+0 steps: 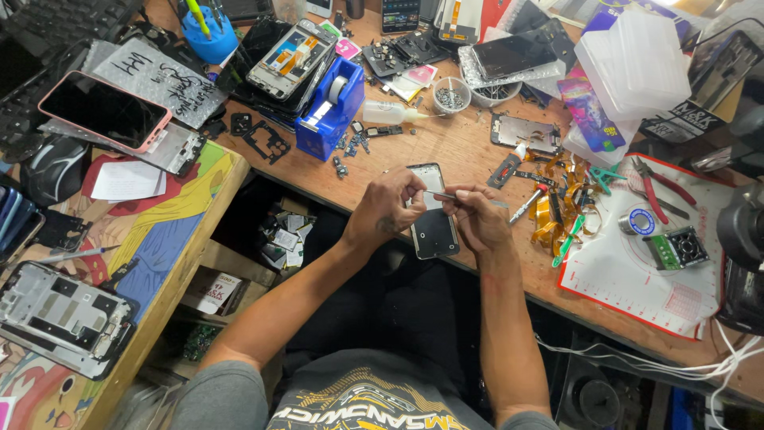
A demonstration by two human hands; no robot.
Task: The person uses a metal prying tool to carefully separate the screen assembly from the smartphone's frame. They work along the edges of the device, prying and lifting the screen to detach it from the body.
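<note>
An opened phone (434,219) with its back facing up lies at the front edge of the wooden bench (446,147). My left hand (387,209) grips its left side. My right hand (476,215) pinches thin metal tweezers (442,195) whose tip rests on the phone's upper half. A small red-handled screwdriver (528,203) lies just right of my right hand, beside a heap of orange flex cables (557,211).
A blue tape dispenser (330,107), a white glue bottle (390,113), a cup of screws (451,95), red pliers (654,191) and a white mat (629,279) crowd the bench. A pink phone (103,110) and a stripped frame (64,314) lie on the left table.
</note>
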